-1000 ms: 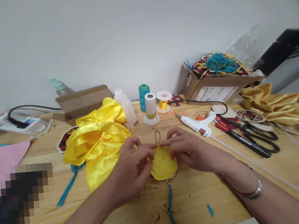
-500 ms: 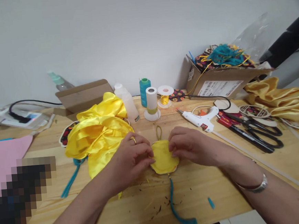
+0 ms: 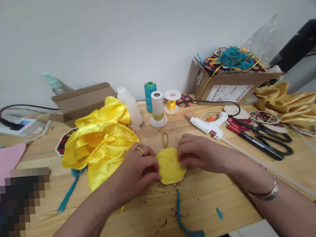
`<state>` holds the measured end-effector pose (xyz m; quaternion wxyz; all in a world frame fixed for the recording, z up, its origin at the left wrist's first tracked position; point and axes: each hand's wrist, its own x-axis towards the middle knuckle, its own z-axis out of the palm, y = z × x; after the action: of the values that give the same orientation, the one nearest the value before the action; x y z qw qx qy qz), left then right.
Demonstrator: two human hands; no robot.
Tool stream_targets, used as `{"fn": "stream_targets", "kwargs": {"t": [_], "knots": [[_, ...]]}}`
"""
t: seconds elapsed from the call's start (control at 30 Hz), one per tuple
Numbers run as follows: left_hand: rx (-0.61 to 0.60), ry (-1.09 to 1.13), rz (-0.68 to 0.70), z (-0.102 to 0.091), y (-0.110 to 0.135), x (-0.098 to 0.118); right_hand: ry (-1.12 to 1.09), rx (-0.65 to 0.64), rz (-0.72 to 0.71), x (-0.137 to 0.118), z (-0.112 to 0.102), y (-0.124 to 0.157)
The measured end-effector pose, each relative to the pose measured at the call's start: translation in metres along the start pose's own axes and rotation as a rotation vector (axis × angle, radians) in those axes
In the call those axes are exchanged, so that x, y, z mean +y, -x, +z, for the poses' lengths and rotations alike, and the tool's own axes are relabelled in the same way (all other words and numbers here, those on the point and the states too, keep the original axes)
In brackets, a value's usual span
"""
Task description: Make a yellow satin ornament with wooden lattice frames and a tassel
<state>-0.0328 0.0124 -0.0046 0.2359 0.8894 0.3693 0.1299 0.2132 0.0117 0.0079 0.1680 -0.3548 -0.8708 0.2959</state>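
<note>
Flat on the wooden table lies a small yellow cloth pendant (image 3: 171, 165) with a pale rim. A green cord loop (image 3: 165, 140) rises from its top, and a teal tassel (image 3: 178, 208) trails from its bottom edge. My left hand (image 3: 143, 166), wearing a ring, pinches the pendant's left edge. At the right edge, the bent fingers of my right hand (image 3: 194, 153) are closed on it too. Both sets of fingertips are partly hidden. Beside my left hand is a heap of shiny yellow satin (image 3: 105, 144).
Thread spools (image 3: 157, 109) and a white bottle (image 3: 132, 107) stand at the back. On the right are a white glue gun (image 3: 210, 124), a marker (image 3: 255, 143), black scissors (image 3: 276, 140) and a filled cardboard box (image 3: 227, 89). Thread scraps litter the front.
The whole view has shifted slightly, so things sit a little further left. My hands stay at the pendant's two edges, with only small finger movements.
</note>
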Motion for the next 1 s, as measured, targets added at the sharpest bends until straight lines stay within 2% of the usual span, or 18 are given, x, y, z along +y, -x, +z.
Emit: {"fn": "stream_targets", "kwargs": {"t": [0.13, 0.3, 0.57, 0.63, 0.73, 0.77, 0.9, 1.0], "knots": [[0.13, 0.023, -0.016, -0.002, 0.0, 0.004, -0.023, 0.158, 0.051, 0.003, -0.005, 0.002], [0.039, 0.001, 0.032, 0.002, 0.001, 0.006, -0.055, 0.09, -0.007, 0.001, 0.003, 0.0], [0.018, 0.008, 0.005, 0.005, 0.002, 0.004, -0.041, 0.029, 0.011, 0.0, 0.004, 0.0], [0.091, 0.027, -0.011, 0.002, 0.002, 0.005, -0.065, 0.104, -0.002, -0.001, 0.001, 0.0], [0.267, 0.037, -0.046, -0.001, 0.002, 0.007, -0.076, 0.274, -0.02, -0.002, 0.0, 0.0], [0.29, 0.037, -0.046, -0.001, 0.003, 0.007, -0.073, 0.289, -0.034, -0.003, 0.0, 0.0], [0.188, 0.018, -0.008, 0.005, 0.004, 0.006, -0.068, 0.166, -0.101, -0.004, 0.005, -0.002], [0.133, -0.011, -0.004, 0.01, 0.004, 0.005, -0.03, 0.106, -0.091, -0.005, 0.007, -0.005]]}}
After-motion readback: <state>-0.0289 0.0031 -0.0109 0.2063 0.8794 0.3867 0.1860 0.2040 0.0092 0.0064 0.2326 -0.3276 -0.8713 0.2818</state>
